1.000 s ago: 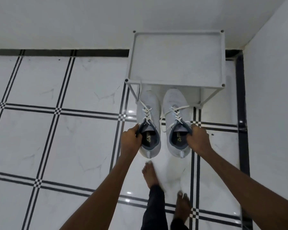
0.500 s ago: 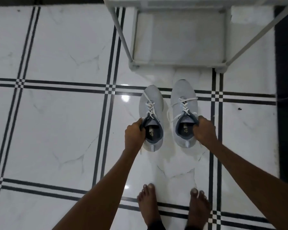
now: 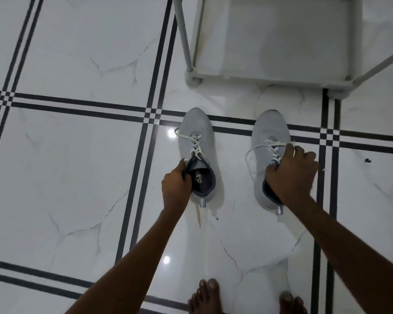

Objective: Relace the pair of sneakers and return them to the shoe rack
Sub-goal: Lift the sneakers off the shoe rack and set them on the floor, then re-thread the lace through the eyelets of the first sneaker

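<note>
Two pale grey sneakers with white laces stand toes-forward on the tiled floor in front of the white shoe rack [image 3: 268,77]. My left hand [image 3: 176,184] grips the collar of the left sneaker [image 3: 196,132] at its left side. My right hand [image 3: 292,173] covers the opening of the right sneaker [image 3: 269,128] and grips its collar. Loose lace loops hang off both shoes. The sneakers sit apart, with bare floor between them.
White marble floor tiles [image 3: 66,166] with black double lines lie all around. The rack's lower shelf and thin legs fill the upper right. My bare feet [image 3: 204,295] show at the bottom edge, behind the shoes.
The sneakers have come out from under the rack, toward me and down to the floor. They have spread apart sideways. My right hand has shifted over its shoe's opening.
</note>
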### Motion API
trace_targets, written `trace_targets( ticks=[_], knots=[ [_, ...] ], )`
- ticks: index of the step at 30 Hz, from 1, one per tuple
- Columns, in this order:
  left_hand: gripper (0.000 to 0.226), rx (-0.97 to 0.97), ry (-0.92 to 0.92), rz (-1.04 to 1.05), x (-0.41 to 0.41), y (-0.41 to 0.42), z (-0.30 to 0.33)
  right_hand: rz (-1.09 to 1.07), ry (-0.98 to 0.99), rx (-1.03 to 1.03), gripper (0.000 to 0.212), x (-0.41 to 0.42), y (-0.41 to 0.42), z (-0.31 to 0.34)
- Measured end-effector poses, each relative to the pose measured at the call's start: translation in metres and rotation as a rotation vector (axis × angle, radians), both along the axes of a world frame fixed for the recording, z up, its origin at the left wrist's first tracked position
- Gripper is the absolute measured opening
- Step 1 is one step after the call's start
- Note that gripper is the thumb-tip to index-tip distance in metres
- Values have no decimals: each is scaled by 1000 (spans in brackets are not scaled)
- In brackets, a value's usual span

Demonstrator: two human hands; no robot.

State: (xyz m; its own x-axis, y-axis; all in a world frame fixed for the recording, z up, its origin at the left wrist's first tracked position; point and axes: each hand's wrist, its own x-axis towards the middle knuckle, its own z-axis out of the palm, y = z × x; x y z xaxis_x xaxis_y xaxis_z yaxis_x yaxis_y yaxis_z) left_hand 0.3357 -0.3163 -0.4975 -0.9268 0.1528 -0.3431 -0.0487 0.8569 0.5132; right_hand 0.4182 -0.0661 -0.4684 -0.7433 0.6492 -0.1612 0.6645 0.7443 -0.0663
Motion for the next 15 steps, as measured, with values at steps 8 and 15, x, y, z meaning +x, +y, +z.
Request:
trace_targets(
  ticks=[8, 15],
  knots=[
    [36, 174, 77, 12, -19, -22, -20, 242, 263, -341, 33, -87, -86, -22],
    [30, 106, -102, -282, -97, -33, -5, 82, 281, -661, 13, -139, -107, -44]
  ],
)
